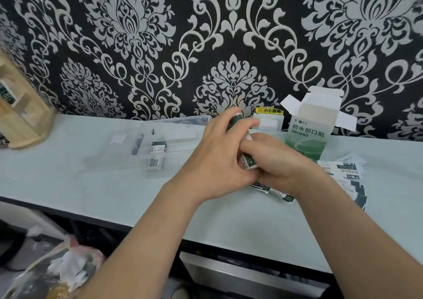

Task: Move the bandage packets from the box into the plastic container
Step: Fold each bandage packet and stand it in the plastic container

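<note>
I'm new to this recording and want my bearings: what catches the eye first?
At the centre the left hand and the right hand together grip a small stack of green-and-white bandage packets above the pale table. Behind them to the right stands an open green-and-white cardboard box, loose packets strewn beside it; a clear plastic container sits to the left. Bold black-and-silver patterned wallpaper fills the background.

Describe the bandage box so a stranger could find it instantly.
Start at the pale table along the patterned wall. Right of the clear container stands the bandage box. Unlike the flat packets scattered beside it, it is tall, green-fronted, top flaps open.
</note>
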A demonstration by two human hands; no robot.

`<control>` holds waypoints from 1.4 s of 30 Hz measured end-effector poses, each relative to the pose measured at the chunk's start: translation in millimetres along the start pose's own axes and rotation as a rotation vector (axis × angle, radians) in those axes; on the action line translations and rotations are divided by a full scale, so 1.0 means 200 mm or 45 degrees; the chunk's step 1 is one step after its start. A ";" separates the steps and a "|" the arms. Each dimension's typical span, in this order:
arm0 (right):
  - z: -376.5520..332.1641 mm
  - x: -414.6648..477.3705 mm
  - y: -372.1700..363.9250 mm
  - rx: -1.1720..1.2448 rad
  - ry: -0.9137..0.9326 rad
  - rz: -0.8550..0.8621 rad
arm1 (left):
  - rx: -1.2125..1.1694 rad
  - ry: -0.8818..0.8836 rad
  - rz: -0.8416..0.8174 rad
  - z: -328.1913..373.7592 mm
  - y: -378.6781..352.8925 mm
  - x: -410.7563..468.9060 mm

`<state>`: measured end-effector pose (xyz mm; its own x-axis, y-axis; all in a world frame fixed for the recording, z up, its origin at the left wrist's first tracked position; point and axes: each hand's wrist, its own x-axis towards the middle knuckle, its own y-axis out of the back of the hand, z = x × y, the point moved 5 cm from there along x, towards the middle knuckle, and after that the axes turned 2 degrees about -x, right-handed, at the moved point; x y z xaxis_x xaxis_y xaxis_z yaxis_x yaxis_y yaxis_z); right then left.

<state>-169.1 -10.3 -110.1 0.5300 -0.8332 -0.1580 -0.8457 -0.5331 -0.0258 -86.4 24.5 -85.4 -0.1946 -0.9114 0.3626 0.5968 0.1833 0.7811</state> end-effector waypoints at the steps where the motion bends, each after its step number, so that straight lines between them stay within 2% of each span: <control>1: -0.01 0.00 0.00 0.023 0.000 -0.015 | -0.032 0.041 0.032 -0.02 0.01 0.00; 7: 0.00 0.00 -0.01 -0.032 -0.050 -0.061 | -0.067 0.204 0.049 -0.06 0.02 0.01; 11: -0.01 0.01 0.01 0.018 0.019 -0.064 | -0.025 0.298 0.118 -0.07 0.05 0.01; 14: -0.03 -0.01 0.04 -0.056 0.089 -0.018 | -0.091 0.348 0.047 -0.08 0.08 0.01; 17: -0.02 -0.02 0.04 0.046 -0.001 -0.104 | -0.401 0.360 -0.047 -0.12 0.15 0.01; 20: -0.03 -0.04 0.01 0.326 -0.126 -0.248 | -0.829 0.379 0.015 -0.17 0.23 -0.02; 24: -0.04 -0.05 -0.08 0.539 -0.150 -0.391 | -1.381 0.338 0.008 -0.17 0.23 -0.04; 28: -0.08 -0.06 -0.21 0.723 -0.140 -0.563 | -1.652 0.257 0.062 -0.16 0.29 -0.05; 31: -0.09 -0.04 -0.26 0.643 -0.129 -0.514 | -1.651 0.299 0.160 -0.20 0.32 -0.05; 36: -0.07 0.01 -0.23 0.173 -0.023 -0.268 | -1.445 0.419 0.269 -0.26 0.35 -0.08; 42: -0.10 0.01 -0.23 -0.066 0.036 -0.283 | -1.316 0.520 0.254 -0.31 0.36 -0.10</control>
<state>-128.3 9.3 -89.7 0.7052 -0.6976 -0.1265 -0.7038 -0.7104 -0.0057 9.2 32.9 -68.8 0.1323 -0.9869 0.0924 0.9835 0.1191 -0.1363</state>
